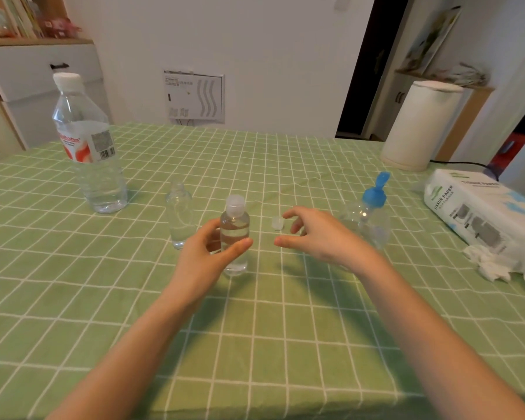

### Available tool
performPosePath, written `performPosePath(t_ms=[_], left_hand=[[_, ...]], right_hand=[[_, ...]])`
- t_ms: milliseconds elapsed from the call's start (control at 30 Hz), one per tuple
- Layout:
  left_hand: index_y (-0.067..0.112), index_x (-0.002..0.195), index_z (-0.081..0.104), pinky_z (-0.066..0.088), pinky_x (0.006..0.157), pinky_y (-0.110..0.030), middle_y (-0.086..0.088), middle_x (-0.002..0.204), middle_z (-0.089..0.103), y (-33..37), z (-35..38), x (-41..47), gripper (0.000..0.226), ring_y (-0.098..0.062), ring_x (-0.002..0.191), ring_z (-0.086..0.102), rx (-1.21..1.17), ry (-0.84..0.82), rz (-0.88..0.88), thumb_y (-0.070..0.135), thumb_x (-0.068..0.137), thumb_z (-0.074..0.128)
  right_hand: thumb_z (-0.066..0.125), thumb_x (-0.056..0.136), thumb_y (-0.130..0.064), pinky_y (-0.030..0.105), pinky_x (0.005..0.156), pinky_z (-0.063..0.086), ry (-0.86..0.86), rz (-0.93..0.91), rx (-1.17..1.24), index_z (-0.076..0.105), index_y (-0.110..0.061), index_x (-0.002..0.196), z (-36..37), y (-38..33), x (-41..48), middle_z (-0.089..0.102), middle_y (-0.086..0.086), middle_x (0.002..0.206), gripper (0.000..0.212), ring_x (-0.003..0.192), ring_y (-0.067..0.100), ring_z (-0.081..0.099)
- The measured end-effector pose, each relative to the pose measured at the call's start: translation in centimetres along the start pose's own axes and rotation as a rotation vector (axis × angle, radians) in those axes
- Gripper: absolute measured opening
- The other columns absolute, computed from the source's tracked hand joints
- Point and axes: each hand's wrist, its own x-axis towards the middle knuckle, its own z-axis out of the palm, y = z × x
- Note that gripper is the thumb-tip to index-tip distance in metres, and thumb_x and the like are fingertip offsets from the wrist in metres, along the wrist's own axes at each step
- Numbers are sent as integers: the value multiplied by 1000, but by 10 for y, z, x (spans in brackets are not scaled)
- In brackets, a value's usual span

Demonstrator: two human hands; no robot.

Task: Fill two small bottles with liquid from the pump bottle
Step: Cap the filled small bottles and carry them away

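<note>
In the head view, your left hand [206, 253] holds the small capped bottle [234, 234]: the thumb lies across its front and the fingers curl behind it. The bottle stands upright on the green checked tablecloth [285, 344] and is nearly full of clear liquid.

Just to its left stands a second small bottle [179, 218], without cap, with a little liquid at the bottom. Your right hand [312, 234] hovers over the cloth and holds nothing; its fingers are loosely curled and apart from the thumb. A small loose cap [277, 222] lies just beside the fingertips.

Behind this hand stands the blue-capped bottle [370, 213], its flip lid raised. Far left is a large water bottle [85, 147]; its red label has a barcode, and the brand is too blurred to read. At the right, a pack reads "TISSUE PAPER" [473, 207].
</note>
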Motion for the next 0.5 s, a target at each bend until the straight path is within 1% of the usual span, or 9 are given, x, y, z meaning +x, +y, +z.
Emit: performPosePath(t_ms=[67, 133, 200, 267, 333, 433, 467, 500], left_hand=[[27, 112, 61, 48, 94, -37, 6, 102, 69, -3, 1, 5, 42, -14, 100, 63, 17, 3, -17, 28, 72, 74], [25, 116, 60, 46, 98, -40, 5, 106, 68, -5, 2, 9, 48, -15, 104, 61, 37, 1, -32, 31, 70, 74], [24, 118, 59, 46, 98, -40, 6, 107, 67, -5, 2, 9, 56, -14, 104, 61, 47, -10, -36, 39, 65, 72], [25, 117, 58, 46, 97, -38, 8, 107, 67, -5, 3, 10, 60, -11, 103, 61, 68, -17, -27, 44, 61, 70], [28, 114, 59, 46, 97, -35, 10, 107, 67, -7, 3, 10, 57, -9, 103, 60, 79, -19, -29, 44, 60, 70], [35, 102, 59, 48, 94, -31, 13, 101, 68, -9, 2, 12, 39, -5, 98, 63, 71, -14, -45, 33, 66, 75], [35, 100, 60, 49, 93, -29, 14, 99, 68, -10, 3, 12, 37, -3, 95, 64, 75, -11, -44, 28, 68, 76], [32, 102, 60, 48, 93, -28, 14, 99, 68, -10, 3, 12, 38, -3, 95, 64, 81, -13, -43, 25, 68, 77]], right_hand=[[66, 84, -46, 25, 80, 41, 25, 76, 20, 44, -18, 138, 8, 6, 8, 58, 1, 118, 64, 97, 13, 53], [66, 84, -45, 26, 80, 41, 40, 128, 38, 45, -15, 136, 16, 11, 15, 58, 5, 123, 63, 103, 18, 57], [67, 85, -44, 26, 80, 40, 43, 154, 40, 45, -13, 136, 22, 14, 23, 56, 7, 128, 64, 110, 21, 56], [68, 85, -41, 26, 79, 39, 57, 171, 50, 45, -11, 136, 27, 15, 31, 56, 7, 127, 63, 104, 19, 55], [68, 85, -39, 27, 76, 40, 94, 198, 52, 47, -10, 133, 32, 15, 40, 56, 8, 125, 60, 99, 19, 54], [68, 85, -39, 31, 79, 42, 149, 239, 39, 48, -8, 129, 41, 16, 53, 54, 9, 128, 58, 110, 25, 56], [68, 85, -39, 32, 82, 44, 160, 245, 33, 49, -8, 128, 44, 16, 57, 54, 10, 129, 57, 112, 26, 55], [68, 85, -39, 33, 84, 45, 171, 249, 29, 50, -7, 128, 46, 16, 59, 53, 11, 130, 56, 114, 27, 55]])
